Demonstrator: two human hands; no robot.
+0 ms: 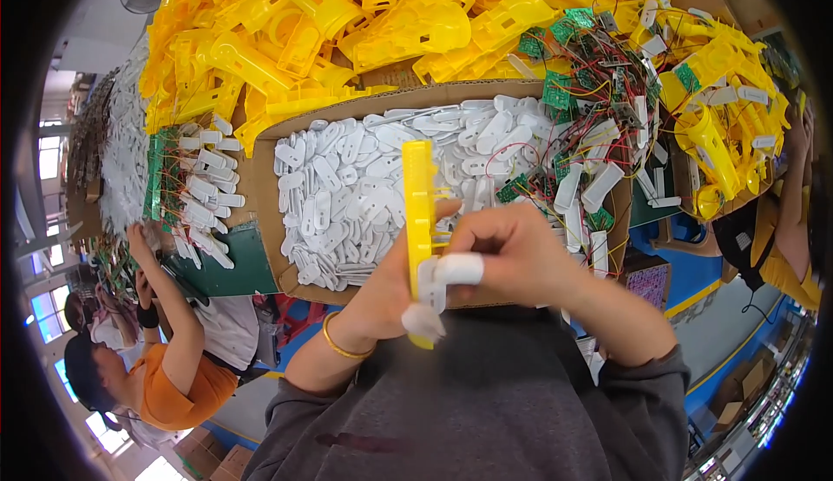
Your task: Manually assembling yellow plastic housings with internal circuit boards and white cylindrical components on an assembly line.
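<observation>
Yellow shell [419, 221]: long moulded plastic piece, held upright on edge at chest height, just in front of the box. Narrow side faces the camera, so both hands reach it from either flank.

Left hand [382, 294]: closed around the shell's lower half, steadying it from the left; white-taped fingertip shows at the bottom end. Gold bangle [340, 342] on the wrist.

Right hand [512, 251]: fingers curled and pinching at the shell's right edge, near its middle; index finger wrapped in white tape [458, 268], likely guarding the skin against the plastic edges. What the fingertips press is hidden.

Box [269, 221]: open cardboard tray on the tabletop, filled with loose white parts [347, 186], set directly ahead, within easy reach.

Boards [573, 73]: green circuit boards with red and yellow wires, heaped to the right of the white parts.

Shell heap [347, 21]: yellow shells piled behind the box, as bulk stock.

Co-worker [169, 368]: person in orange at the left, one arm raised toward a second batch of boards [186, 186].
</observation>
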